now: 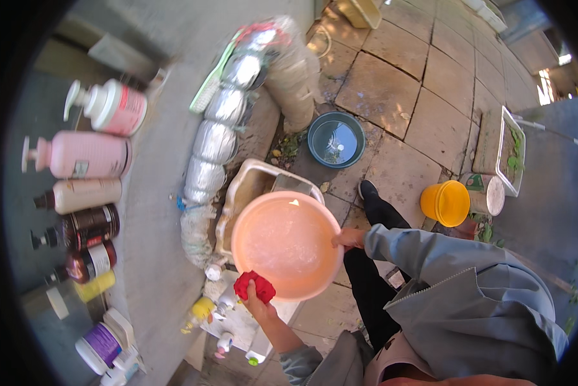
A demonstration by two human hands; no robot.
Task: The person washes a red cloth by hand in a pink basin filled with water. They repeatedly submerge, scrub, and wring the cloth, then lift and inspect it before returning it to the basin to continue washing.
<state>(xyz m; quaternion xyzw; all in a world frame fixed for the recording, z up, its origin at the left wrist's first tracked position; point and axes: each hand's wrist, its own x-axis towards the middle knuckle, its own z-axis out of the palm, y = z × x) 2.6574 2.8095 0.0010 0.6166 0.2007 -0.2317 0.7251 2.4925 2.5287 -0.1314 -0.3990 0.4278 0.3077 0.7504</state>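
Observation:
My left hand grips a crumpled red cloth at the near-left rim of a peach-coloured plastic basin. On the opposite side, my right hand holds the basin's rim, its fingers partly hidden. The basin's inside looks wet and glossy, apparently with clear water in it; how deep cannot be told. It covers part of a worn, off-white sink against the wall and part of a white ledge.
Pump bottles line a sill at left. Foil-wrapped pipe bends around the sink, a green-backed brush beside it. A dark blue-green basin of water, a yellow bucket and a planter stand on paving. Small bottles crowd the ledge.

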